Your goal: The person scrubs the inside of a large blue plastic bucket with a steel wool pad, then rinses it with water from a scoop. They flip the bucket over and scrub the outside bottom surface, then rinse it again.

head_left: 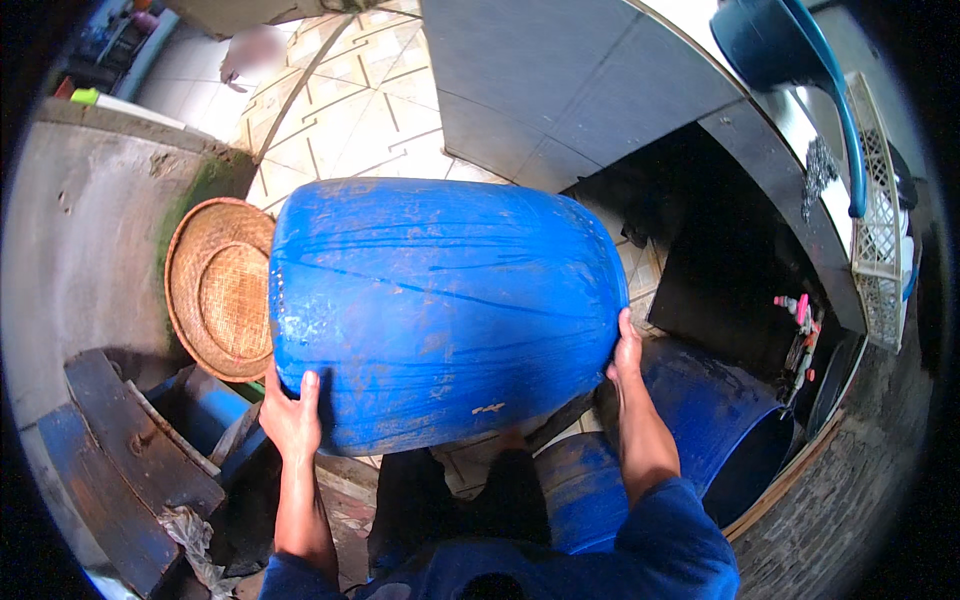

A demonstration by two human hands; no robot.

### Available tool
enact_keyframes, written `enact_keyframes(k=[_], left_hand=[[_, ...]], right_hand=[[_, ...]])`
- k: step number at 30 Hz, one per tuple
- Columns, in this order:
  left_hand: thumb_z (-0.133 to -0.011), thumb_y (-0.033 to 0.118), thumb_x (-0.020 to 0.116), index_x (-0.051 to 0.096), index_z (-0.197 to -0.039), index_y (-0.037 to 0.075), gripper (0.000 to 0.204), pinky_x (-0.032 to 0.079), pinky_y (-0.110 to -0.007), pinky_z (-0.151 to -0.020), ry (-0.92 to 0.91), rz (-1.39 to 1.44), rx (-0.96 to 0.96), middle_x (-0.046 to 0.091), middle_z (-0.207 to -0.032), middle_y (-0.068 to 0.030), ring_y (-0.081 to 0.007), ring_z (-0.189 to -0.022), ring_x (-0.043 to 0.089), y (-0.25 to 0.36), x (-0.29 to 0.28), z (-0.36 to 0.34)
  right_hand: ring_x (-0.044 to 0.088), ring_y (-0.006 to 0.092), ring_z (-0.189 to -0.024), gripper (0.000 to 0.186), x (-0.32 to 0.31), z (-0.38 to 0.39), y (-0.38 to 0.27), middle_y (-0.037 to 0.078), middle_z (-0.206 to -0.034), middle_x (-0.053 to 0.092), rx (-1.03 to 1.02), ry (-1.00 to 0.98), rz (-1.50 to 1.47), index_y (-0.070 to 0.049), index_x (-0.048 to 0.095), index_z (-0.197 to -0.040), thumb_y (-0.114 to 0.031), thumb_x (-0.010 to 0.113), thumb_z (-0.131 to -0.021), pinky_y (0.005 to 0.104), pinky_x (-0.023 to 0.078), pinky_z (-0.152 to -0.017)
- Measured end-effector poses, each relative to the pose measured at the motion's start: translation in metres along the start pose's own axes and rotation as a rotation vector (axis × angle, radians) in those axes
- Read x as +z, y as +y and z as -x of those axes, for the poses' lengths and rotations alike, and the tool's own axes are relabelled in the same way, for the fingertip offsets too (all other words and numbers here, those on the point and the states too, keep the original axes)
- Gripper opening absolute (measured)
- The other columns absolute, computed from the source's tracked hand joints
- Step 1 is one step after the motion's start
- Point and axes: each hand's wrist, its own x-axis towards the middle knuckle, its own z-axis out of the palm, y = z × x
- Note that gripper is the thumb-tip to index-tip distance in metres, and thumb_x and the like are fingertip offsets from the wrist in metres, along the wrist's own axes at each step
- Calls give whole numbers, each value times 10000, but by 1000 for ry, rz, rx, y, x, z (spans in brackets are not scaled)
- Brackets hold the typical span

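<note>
A large blue plastic barrel [450, 300], scuffed and streaked with wet marks, lies sideways between my hands in front of my body. My left hand [290, 418] grips its left end, thumb on the near side and fingers mostly hidden past the edge. On the right, my right hand [627, 350] clasps the other end near the rim, thumb pointing up. Both hands are closed on the barrel, which hides the floor beneath it. Just beyond its left end is a round woven basket [183, 285].
A second blue barrel [705, 400] lies at the right, with another blue container [580, 490] near my legs. Dark wooden boards [140, 435] lean at the left. A teal dipper [765, 45] and a white plastic basket [875, 240] are on the counter. Pale tiles [370, 120] cover the floor.
</note>
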Motion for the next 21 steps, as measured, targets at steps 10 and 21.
enact_keyframes(k=[10, 21], left_hand=[[-787, 618, 783, 464, -1456, -93, 1028, 501, -438, -1001, -50, 151, 185, 677, -1227, -287, -349, -1156, 674, 70, 2, 49], [-754, 648, 799, 385, -1490, -141, 1155, 516, -402, -979, -143, 311, 382, 668, -1243, -283, -295, -1120, 673, 137, 12, 95]], right_hand=[[636, 269, -1151, 720, -29, -65, 17, 157, -1297, 662, 67, 83, 17, -9, 613, -1342, -626, 582, -973, 434, 494, -1028], [668, 283, -1062, 673, -67, -101, 61, 134, -1204, 685, 174, 171, -48, -62, 592, -1309, -651, 430, -1026, 469, 544, -948]])
